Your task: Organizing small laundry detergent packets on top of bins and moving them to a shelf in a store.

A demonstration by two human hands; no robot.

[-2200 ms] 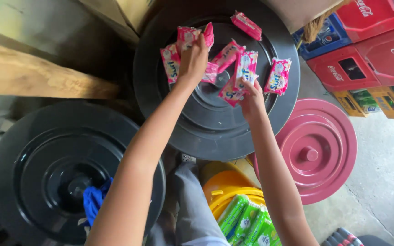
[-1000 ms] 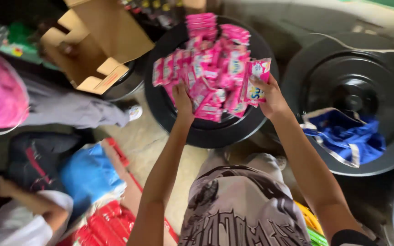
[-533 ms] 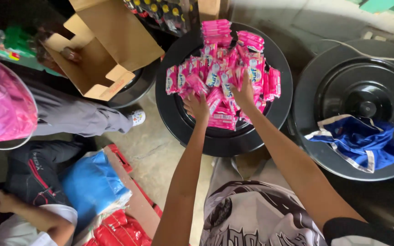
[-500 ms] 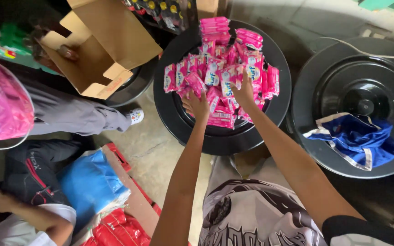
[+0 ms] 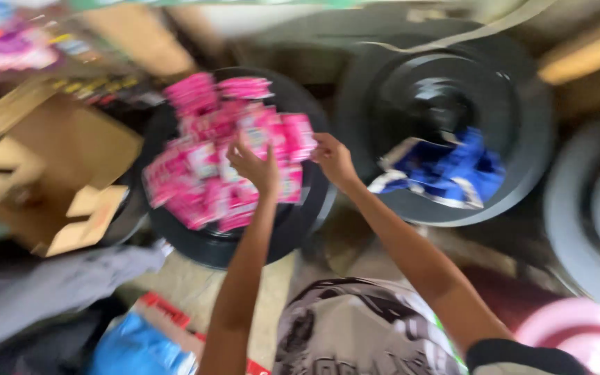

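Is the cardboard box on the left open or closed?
Open: the cardboard box has its flaps folded outward, beside the black lid with pink packets.

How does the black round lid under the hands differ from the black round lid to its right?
The lid under the hands carries a spread of pink packets, while the right lid holds only a blue cloth. Both hands, left and right, are over the first; none is near the second. Both lids are black and round.
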